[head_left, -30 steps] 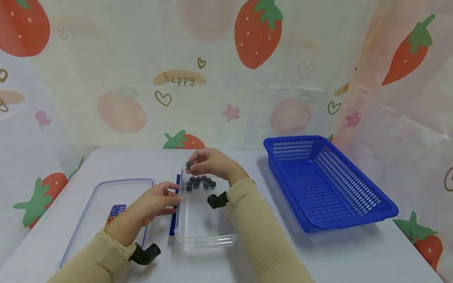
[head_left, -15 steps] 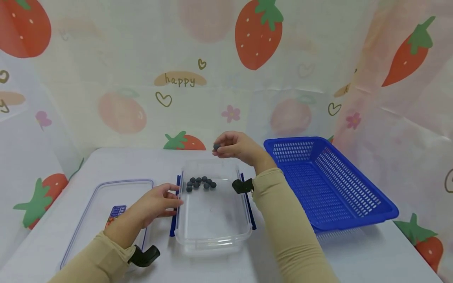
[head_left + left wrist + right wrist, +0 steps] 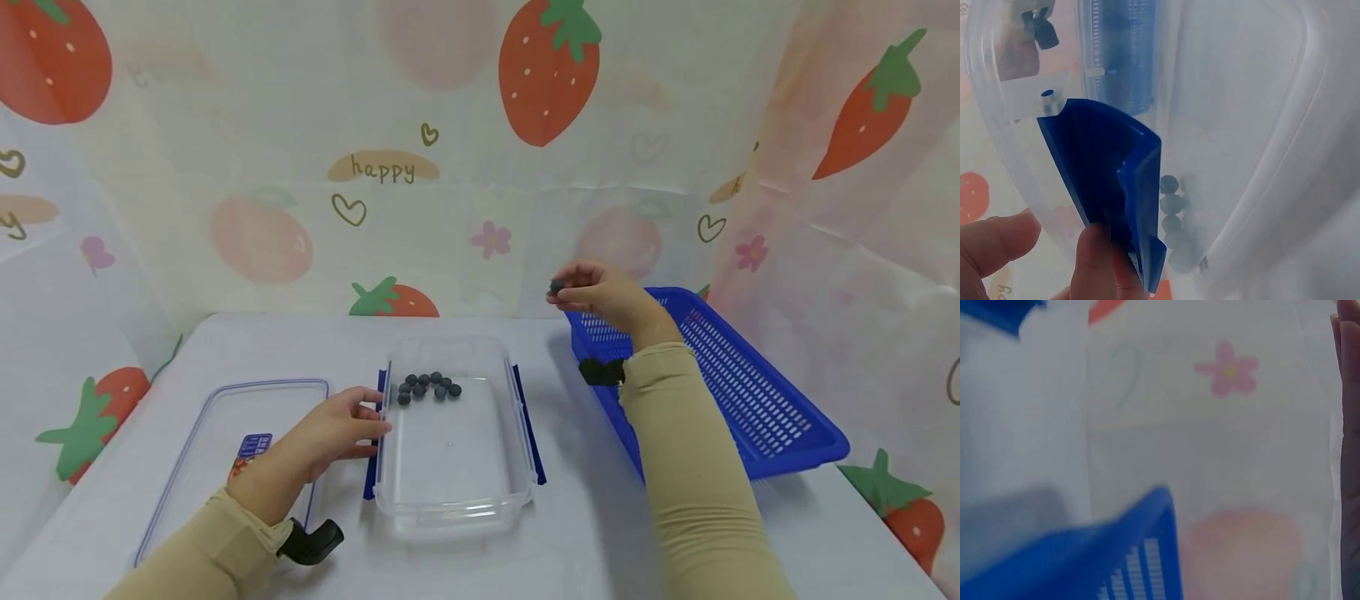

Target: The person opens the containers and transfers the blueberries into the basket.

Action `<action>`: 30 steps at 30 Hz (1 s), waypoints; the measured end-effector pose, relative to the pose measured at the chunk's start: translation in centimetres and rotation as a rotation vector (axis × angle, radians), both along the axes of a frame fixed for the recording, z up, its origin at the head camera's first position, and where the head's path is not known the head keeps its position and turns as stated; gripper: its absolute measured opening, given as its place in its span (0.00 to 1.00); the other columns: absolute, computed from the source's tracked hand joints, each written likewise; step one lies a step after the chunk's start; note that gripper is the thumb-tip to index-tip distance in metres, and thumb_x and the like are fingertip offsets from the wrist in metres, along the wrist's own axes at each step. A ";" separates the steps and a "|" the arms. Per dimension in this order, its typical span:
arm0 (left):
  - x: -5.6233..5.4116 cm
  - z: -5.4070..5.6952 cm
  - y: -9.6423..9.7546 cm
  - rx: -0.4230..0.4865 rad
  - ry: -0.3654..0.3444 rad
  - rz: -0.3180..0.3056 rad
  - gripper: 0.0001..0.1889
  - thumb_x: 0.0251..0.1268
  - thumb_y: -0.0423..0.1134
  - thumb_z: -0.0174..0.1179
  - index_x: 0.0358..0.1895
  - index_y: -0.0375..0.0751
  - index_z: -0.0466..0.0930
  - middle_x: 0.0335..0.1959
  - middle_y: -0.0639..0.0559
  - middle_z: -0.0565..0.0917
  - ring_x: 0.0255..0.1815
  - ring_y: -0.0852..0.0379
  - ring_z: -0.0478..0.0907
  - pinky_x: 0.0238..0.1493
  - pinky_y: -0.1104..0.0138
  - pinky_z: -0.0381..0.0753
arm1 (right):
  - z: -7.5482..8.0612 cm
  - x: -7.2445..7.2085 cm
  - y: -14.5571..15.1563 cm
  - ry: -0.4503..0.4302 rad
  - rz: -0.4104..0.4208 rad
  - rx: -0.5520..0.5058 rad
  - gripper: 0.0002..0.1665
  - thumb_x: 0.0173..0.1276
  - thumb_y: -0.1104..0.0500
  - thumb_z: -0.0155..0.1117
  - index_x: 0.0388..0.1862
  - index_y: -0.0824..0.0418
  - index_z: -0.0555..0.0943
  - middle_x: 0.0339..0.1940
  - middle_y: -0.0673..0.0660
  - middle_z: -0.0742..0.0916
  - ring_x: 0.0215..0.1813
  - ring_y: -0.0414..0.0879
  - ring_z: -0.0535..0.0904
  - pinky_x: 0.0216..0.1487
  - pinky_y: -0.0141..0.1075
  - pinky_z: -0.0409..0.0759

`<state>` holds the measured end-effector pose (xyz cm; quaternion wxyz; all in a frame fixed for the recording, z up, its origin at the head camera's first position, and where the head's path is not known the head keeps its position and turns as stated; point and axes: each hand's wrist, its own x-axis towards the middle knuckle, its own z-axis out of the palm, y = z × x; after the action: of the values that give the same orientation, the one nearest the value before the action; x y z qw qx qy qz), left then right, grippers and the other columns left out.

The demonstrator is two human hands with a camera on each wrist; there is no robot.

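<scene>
My right hand (image 3: pixel 611 296) pinches a dark blueberry (image 3: pixel 557 286) between thumb and fingertips, above the far left corner of the blue basket (image 3: pixel 813 454). In the right wrist view, only a dim edge of that hand (image 3: pixel 1351 425) shows; the berry is out of sight there. A clear plastic box (image 3: pixel 453 471) stands mid-table, with several blueberries (image 3: pixel 418 390) clustered at its far left. My left hand (image 3: pixel 337 433) holds the box's left side, thumb at the rim. Fingers (image 3: pixel 1092 262) lie against the hanging blue latch (image 3: pixel 1094 162) in the left wrist view.
A clear lid (image 3: pixel 187 467) with a purple-blue seal and a small label (image 3: pixel 251 450) lies left of the box, partly under the left forearm. Another blue latch (image 3: pixel 529 425) hangs on the box's right side. Strawberry-print cloth (image 3: pixel 465 192) walls the white table's back and sides.
The right hand has carried its blueberry from above the box's far left corner up and rightward to the basket. The left hand and the box stay in place.
</scene>
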<state>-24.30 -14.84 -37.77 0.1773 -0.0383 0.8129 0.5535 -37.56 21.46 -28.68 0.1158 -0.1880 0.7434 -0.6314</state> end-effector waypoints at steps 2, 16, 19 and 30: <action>0.0 0.0 0.0 0.001 0.000 -0.004 0.28 0.60 0.39 0.60 0.62 0.40 0.62 0.48 0.40 0.73 0.45 0.51 0.76 0.44 0.58 0.81 | 0.0 0.0 1.7 -0.008 -0.043 0.002 0.10 0.62 0.69 0.59 0.42 0.63 0.76 0.38 0.57 0.82 0.46 0.52 0.81 0.48 0.36 0.79; 0.1 0.3 0.2 -0.001 -0.006 -0.013 0.28 0.60 0.37 0.60 0.62 0.39 0.61 0.47 0.40 0.72 0.46 0.50 0.76 0.45 0.58 0.80 | -3.8 1.1 11.1 -0.074 -0.143 0.117 0.14 0.66 0.67 0.54 0.50 0.70 0.70 0.43 0.55 0.81 0.48 0.45 0.80 0.50 0.32 0.78; 0.1 0.5 0.2 0.000 -0.008 -0.013 0.27 0.61 0.37 0.59 0.62 0.38 0.61 0.47 0.40 0.72 0.46 0.50 0.76 0.45 0.58 0.80 | -4.7 1.2 11.7 -0.096 -0.159 0.158 0.15 0.67 0.67 0.53 0.51 0.70 0.69 0.45 0.56 0.80 0.49 0.45 0.79 0.55 0.37 0.75; 0.1 0.5 0.3 -0.003 -0.010 -0.011 0.27 0.61 0.37 0.59 0.62 0.38 0.61 0.48 0.40 0.72 0.46 0.50 0.75 0.45 0.58 0.80 | -6.5 1.6 12.3 -0.196 -0.160 0.339 0.16 0.66 0.67 0.55 0.50 0.73 0.68 0.43 0.60 0.80 0.47 0.45 0.80 0.62 0.51 0.66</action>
<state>-24.16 -14.51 -37.28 0.1841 -0.0369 0.8129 0.5512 -35.96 33.76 -35.13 0.1672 -0.0437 0.8367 -0.5196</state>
